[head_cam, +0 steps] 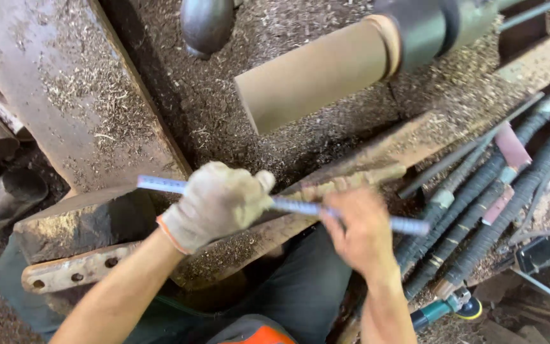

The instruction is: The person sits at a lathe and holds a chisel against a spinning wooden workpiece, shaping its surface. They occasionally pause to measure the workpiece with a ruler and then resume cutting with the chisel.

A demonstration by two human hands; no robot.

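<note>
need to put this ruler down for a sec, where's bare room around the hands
Freest is the broad flat slab upper left, shavings only. There is also a sawdust strip between that slab and the wooden cylinder. It is crowded on the right, where wrapped tool handles lie packed. Both the gloved left hand and the bare right hand hold the ruler.

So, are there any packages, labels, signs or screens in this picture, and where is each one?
None can be made out.
The nearest thing is the marked metal ruler: a long, thin, grey-blue strip held level by the gloved left hand and the bare right hand, below the pale wooden cylinder.
</note>
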